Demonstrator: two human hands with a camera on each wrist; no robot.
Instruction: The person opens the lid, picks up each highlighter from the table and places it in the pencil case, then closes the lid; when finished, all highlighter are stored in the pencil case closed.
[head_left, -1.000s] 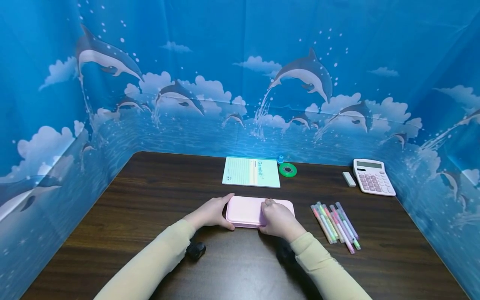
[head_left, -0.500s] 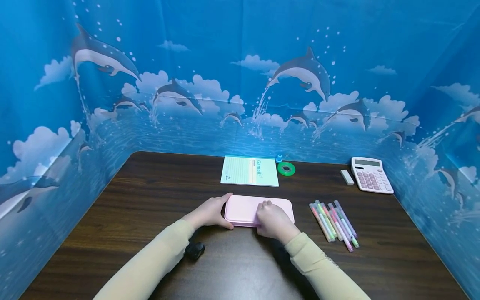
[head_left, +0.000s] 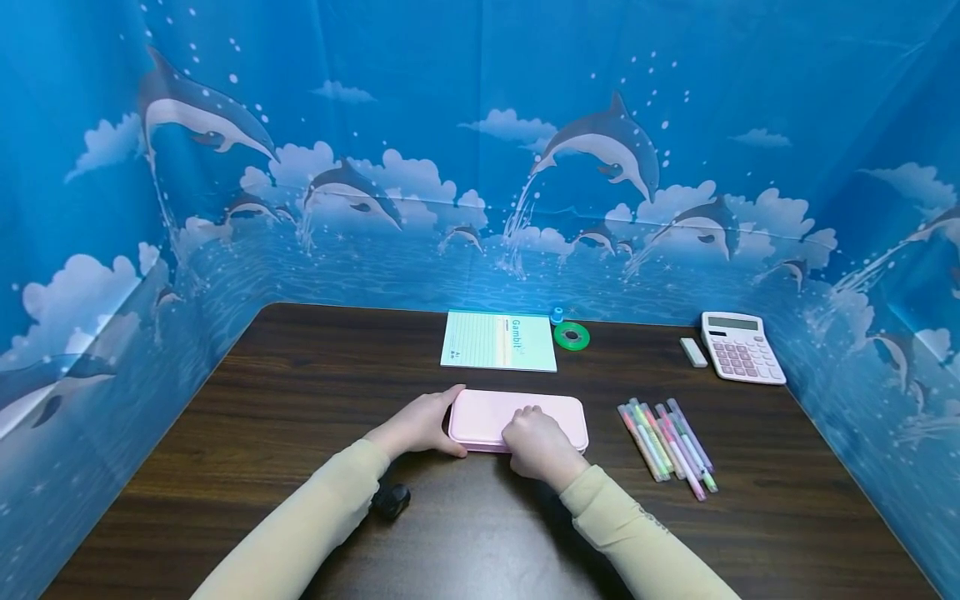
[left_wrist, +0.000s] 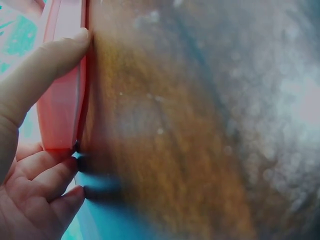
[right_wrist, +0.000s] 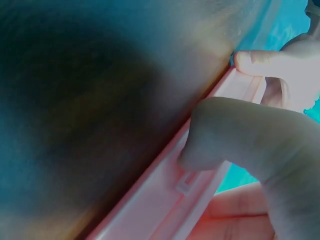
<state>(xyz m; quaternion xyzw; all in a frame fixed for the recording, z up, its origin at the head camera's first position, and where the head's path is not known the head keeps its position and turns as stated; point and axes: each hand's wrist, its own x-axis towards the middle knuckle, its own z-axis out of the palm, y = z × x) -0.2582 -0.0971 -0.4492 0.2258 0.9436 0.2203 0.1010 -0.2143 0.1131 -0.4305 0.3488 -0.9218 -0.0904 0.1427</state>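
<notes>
A flat pink pencil case point(head_left: 480, 414) lies lengthwise on the dark table, lid down flat. My left hand point(head_left: 423, 423) grips its left end, thumb at the front corner and fingers round the far side. In the left wrist view the thumb point(left_wrist: 50, 60) presses the case's side wall point(left_wrist: 57, 115). My right hand point(head_left: 542, 446) holds the case right of its middle, with curled fingers over the lid. The right wrist view shows its bent thumb point(right_wrist: 215, 132) against the front side, beside a small rectangular latch point(right_wrist: 187, 183). The inside of the case is hidden.
Behind the case lies a pale green notebook point(head_left: 498, 342), with green tape point(head_left: 572, 336) and a small blue item point(head_left: 557, 316) beside it. Several coloured markers point(head_left: 667, 446) lie to the right. Farther back are a white eraser point(head_left: 693, 352) and a calculator point(head_left: 742, 347).
My right hand has slid left along the front of the pencil case, its fingers curling more over the lid. The left hand keeps its grip, and the case stays in place.
</notes>
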